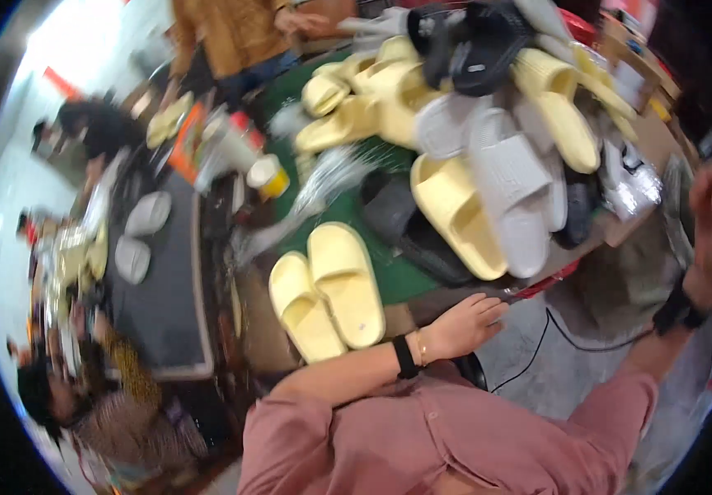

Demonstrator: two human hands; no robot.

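Observation:
My left hand [465, 325] reaches across my front, just off the table's near edge. Its fingers are curled together, and nothing shows in them. Far to the right, my right hand [710, 202] is raised, its fingers smeared by motion. Left of my left hand lies a pair of pale yellow slides, one slide [346, 285] overlapping the other slide [302, 307]. Beyond my left hand, a yellow slide [460, 216] leans beside a grey slide [511, 194] and a black slide [413, 227].
More yellow slides [341, 124] and black ones [488, 49] heap on the green table top [405, 276]. Clear plastic wrap [323, 186] lies among them. At the left, a dark conveyor belt [158, 309] carries two grey slides [149, 214]. Co-workers stand around it. A black cable [537, 351] hangs near me.

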